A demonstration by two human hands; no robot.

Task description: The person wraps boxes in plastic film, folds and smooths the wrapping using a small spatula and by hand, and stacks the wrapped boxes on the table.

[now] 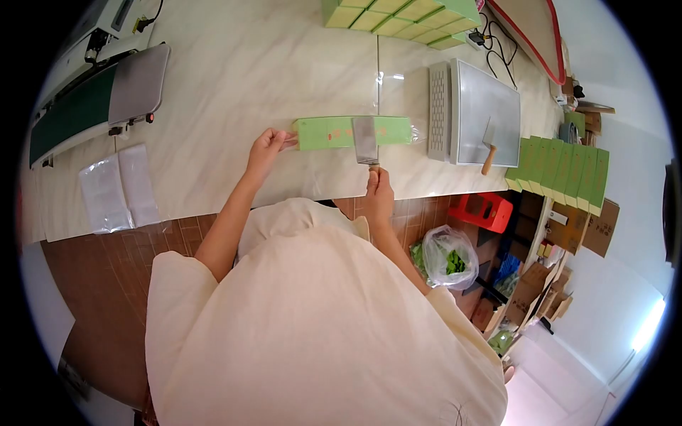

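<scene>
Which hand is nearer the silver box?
Right. The right hand, holding a scraper, is left of the silver box; the left hand is farther left, beside a green box.

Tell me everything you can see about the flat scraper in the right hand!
The scraper has a flat, smooth, grey blade, roughly rectangular, that looks like metal. Its handle is mostly hidden in the person's right hand, so its shape can't be told. The blade points away from the person and crosses over the long green box, right of its middle. Whether it presses on the box is hard to tell.
</scene>
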